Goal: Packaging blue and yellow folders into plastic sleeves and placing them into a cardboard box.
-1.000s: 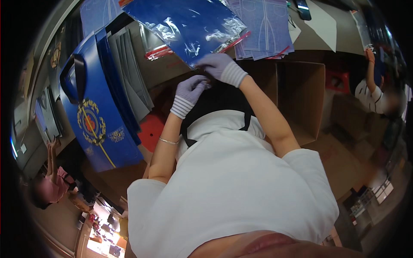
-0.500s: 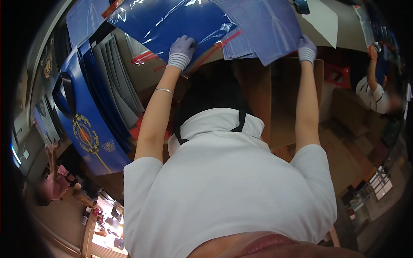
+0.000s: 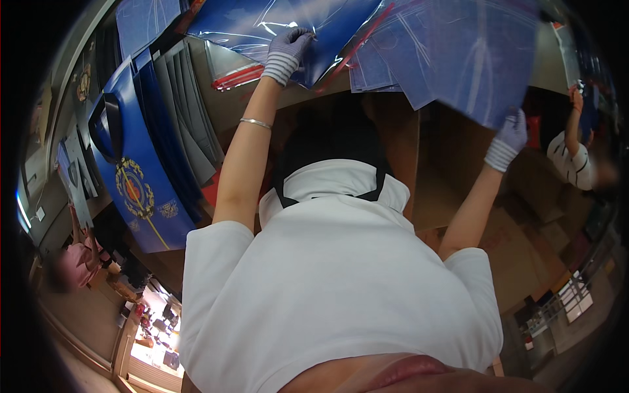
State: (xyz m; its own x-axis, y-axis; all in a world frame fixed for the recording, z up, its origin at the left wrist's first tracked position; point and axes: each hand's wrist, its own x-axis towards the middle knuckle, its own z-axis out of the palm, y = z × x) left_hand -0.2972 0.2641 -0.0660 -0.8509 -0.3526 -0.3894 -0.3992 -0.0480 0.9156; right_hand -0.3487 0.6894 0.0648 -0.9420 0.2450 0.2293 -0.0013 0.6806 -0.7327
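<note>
Both my hands wear pale lavender gloves with striped cuffs. My left hand [image 3: 288, 56] is closed at the near edge of a flat blue piece in a glossy clear plastic bag [image 3: 252, 23], its fingers pinching the plastic. A red strip runs along the bag's right side. Out to the right, my right hand [image 3: 510, 139] grips the near corner of a translucent bluish plastic sheet [image 3: 485, 72], which is lifted over the table's edge. Under and beside it lie more such sheets [image 3: 396, 62], fanned out in a pile. The upper ends of bag and sheets are cut off.
Left of me stand large blue carrier bags [image 3: 141, 190] with a gold emblem and black handle, beside several grey panels [image 3: 187, 101]. A red-edged clear bag [image 3: 236, 75] lies on the table. Cardboard [image 3: 452, 164] is below the table's right side. Co-workers are at far left and right.
My right hand has moved right and toward me, drawing a translucent sheet away from the pile. My left hand has shifted slightly away and right, and its fingers have curled on the plastic.
</note>
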